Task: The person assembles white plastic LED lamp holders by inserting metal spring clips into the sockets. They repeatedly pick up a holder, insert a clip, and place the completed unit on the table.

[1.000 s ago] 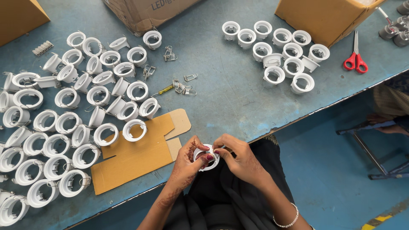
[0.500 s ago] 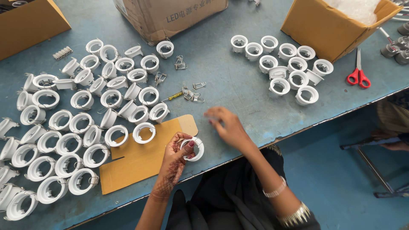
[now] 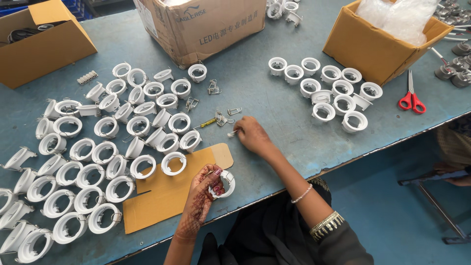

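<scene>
Left hand (image 3: 208, 189) clamps a white ring housing (image 3: 224, 184) near the desk's front edge; right hand (image 3: 251, 135) pinches a spring clip (image 3: 231, 132) — loose grip risks dropping it.

Three brown boxes stand along the table's far side: an open box (image 3: 41, 41) left, a big box (image 3: 206, 27) in the middle, and a bag-filled box (image 3: 380, 41) right.
</scene>
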